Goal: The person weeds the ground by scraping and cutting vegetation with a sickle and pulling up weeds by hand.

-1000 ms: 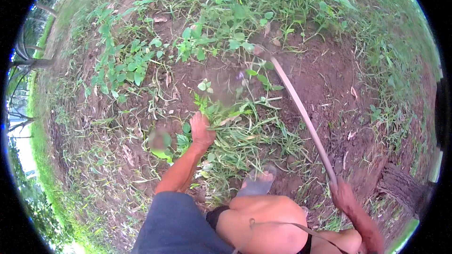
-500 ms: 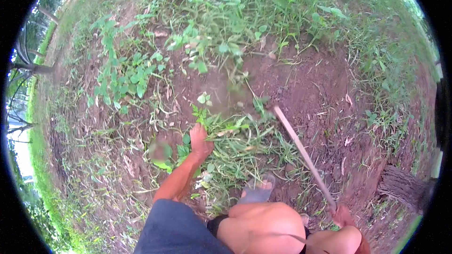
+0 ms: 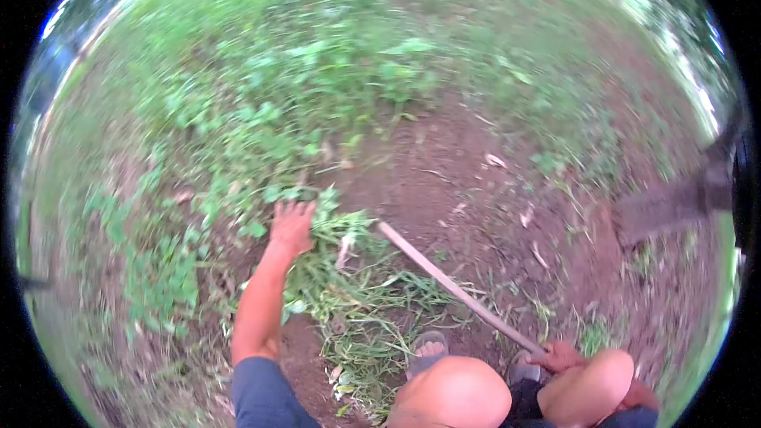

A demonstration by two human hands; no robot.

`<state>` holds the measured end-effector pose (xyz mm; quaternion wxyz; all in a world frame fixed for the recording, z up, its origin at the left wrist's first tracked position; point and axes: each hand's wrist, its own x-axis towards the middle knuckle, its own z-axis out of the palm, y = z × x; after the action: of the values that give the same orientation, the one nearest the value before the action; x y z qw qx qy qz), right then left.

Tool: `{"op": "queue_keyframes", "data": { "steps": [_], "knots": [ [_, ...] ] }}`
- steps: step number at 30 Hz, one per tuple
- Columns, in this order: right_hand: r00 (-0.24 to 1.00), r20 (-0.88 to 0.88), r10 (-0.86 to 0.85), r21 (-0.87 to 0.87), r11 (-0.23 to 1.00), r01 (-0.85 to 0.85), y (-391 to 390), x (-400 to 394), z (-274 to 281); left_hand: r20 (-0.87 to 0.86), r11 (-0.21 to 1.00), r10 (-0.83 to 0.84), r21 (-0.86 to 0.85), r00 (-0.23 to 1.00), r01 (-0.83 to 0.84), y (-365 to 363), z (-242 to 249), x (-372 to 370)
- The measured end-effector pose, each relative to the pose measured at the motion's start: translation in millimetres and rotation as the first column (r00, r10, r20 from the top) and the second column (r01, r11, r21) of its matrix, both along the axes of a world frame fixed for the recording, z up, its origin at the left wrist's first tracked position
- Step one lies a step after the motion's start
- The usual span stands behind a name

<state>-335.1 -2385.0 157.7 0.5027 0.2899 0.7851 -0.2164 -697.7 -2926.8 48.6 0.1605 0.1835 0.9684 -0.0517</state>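
My left hand (image 3: pixel 292 228) reaches out over green plants, fingers spread, palm down, touching or just above the leaves. Beside it lies a heap of loose green weeds (image 3: pixel 341 257) on the soil. My right hand (image 3: pixel 558 356), low at the right near my knee, is wrapped round the end of a long wooden handle (image 3: pixel 460 292). The handle slants up and left, and its far end is at the right edge of the weeds. Any tool head there cannot be made out.
Bare brown soil (image 3: pixel 444 182) lies beyond the handle. Dense green growth (image 3: pixel 317 71) spans the far side. A tree trunk (image 3: pixel 670 204) stands at the right. My sandalled foot (image 3: pixel 429 349) and bent knees are at the bottom.
The view has shifted. My left hand has moved from the pulled weeds to the plants farther out, and its fingers have spread. My right hand still holds the handle.
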Motion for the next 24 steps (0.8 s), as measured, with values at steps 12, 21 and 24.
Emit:
{"op": "queue_keyframes", "data": {
  "steps": [12,21,24],
  "knots": [
    [0.963,-0.264,-0.055,-0.100,0.995,0.029,-45.8,13.0,95.0,-0.166,0.654,0.294,0.753,0.941,-0.072,-25.6,-84.6,72.8],
    [0.943,-0.332,0.030,-0.196,0.975,-0.101,-43.4,-101.3,14.3,0.068,0.808,0.507,0.310,0.859,-0.502,44.2,-56.3,184.5],
    [0.945,-0.325,0.022,-0.227,0.969,-0.101,-44.8,-124.5,-22.8,0.166,0.905,0.316,0.241,0.934,-0.350,77.6,-46.4,231.3]
  ]
}}
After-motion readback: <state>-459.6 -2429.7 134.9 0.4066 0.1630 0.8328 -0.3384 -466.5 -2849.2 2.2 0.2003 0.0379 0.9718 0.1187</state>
